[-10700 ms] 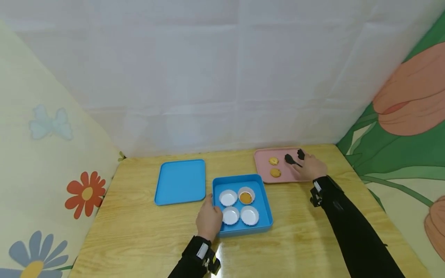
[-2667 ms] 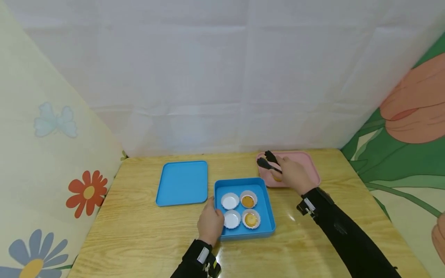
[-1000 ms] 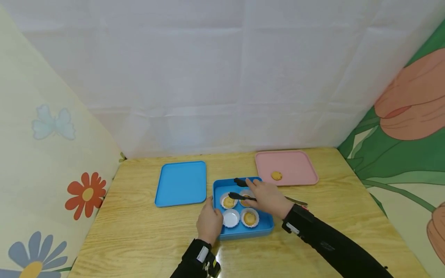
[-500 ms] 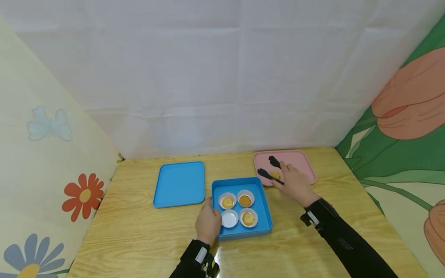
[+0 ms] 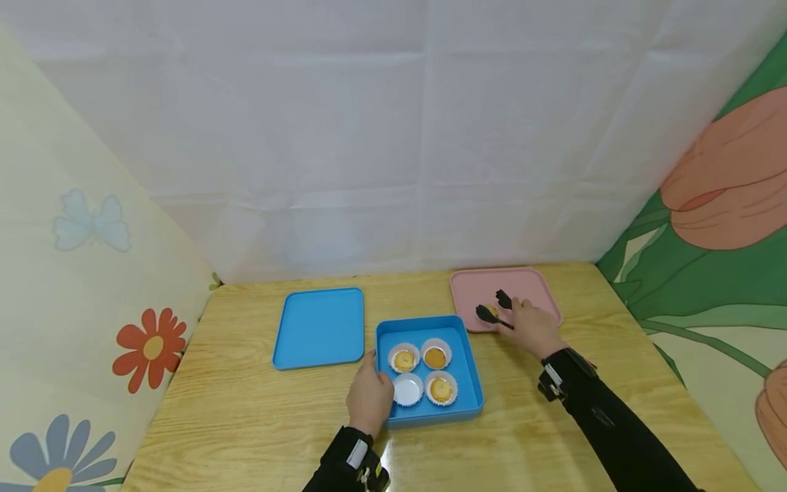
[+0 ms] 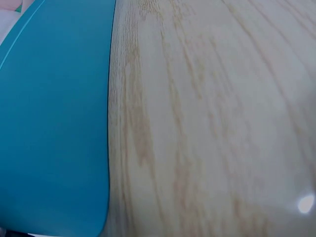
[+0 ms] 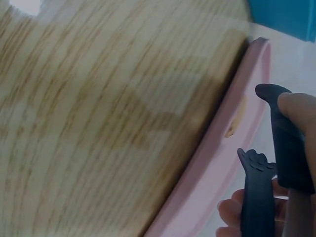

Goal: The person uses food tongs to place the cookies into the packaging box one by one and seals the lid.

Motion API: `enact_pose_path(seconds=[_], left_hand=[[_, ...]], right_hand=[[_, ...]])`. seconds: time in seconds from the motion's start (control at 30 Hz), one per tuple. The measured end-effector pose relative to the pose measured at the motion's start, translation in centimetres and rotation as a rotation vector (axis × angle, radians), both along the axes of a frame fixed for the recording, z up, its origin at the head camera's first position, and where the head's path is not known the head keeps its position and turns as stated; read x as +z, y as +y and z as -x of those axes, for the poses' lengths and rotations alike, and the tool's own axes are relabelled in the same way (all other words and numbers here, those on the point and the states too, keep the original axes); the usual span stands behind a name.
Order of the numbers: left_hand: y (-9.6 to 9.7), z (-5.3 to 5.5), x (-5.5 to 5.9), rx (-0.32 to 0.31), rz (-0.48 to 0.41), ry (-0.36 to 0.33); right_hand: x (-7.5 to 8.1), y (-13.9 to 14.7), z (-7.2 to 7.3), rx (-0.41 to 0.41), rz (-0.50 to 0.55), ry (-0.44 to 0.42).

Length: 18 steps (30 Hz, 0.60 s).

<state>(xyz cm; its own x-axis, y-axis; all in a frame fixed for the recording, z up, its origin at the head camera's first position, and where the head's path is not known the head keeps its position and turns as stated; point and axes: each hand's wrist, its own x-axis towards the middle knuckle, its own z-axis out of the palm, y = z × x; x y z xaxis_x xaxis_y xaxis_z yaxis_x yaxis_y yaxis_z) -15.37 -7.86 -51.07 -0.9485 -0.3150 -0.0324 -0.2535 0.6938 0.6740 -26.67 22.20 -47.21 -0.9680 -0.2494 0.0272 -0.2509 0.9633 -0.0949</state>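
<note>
My left hand [image 5: 370, 396] grips the left wall of a square blue box [image 5: 464, 352]. Inside are white fluted baking cups: three hold a cookie each, while the front-left cup [image 5: 407, 389] has only its white bottom showing. My right hand [image 5: 533, 329] holds black-tipped tongs [image 5: 487, 314] low over the front of the pink tray [image 5: 537, 294], their two tips spread apart. One round cookie [image 7: 236, 118] lies in that tray, partly covered by the tongs in the head view. In the left wrist view the box's blue outer wall [image 6: 54, 118] fills the left side; the hand is out of sight there.
A flat blue lid or tray [image 5: 320, 328] lies on the wooden table [image 5: 246, 410], left of the box. White cloth [image 5: 307, 137] hangs along the table's back edge, and painted panels stand at both sides.
Cookies have come into the front-right and back-left cups, and the pink tray holds fewer. My right hand with the tongs has gone from the box back to the pink tray. The left hand has stayed.
</note>
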Motion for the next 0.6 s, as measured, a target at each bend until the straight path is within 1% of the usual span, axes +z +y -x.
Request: enact_pose_path(seconds=[0.13,0.27,0.37,0.6], left_hand=[[0.12,-0.09,0.07,0.0,-0.004,0.003],[0.16,-0.07,0.08,-0.002,-0.004,0.004],[0.1,-0.03,0.03,-0.002,-0.007,0.006],[0.03,-0.05,0.02,0.003,-0.007,0.012]], right_hand=[[-0.76,0.29,0.35,-0.015,-0.009,-0.039],[-1.05,0.27,0.61,-0.01,0.007,-0.063],[-1.04,0.09,0.77,-0.004,0.011,-0.068],[-1.08,-0.34,0.9,0.004,-0.027,-0.063]])
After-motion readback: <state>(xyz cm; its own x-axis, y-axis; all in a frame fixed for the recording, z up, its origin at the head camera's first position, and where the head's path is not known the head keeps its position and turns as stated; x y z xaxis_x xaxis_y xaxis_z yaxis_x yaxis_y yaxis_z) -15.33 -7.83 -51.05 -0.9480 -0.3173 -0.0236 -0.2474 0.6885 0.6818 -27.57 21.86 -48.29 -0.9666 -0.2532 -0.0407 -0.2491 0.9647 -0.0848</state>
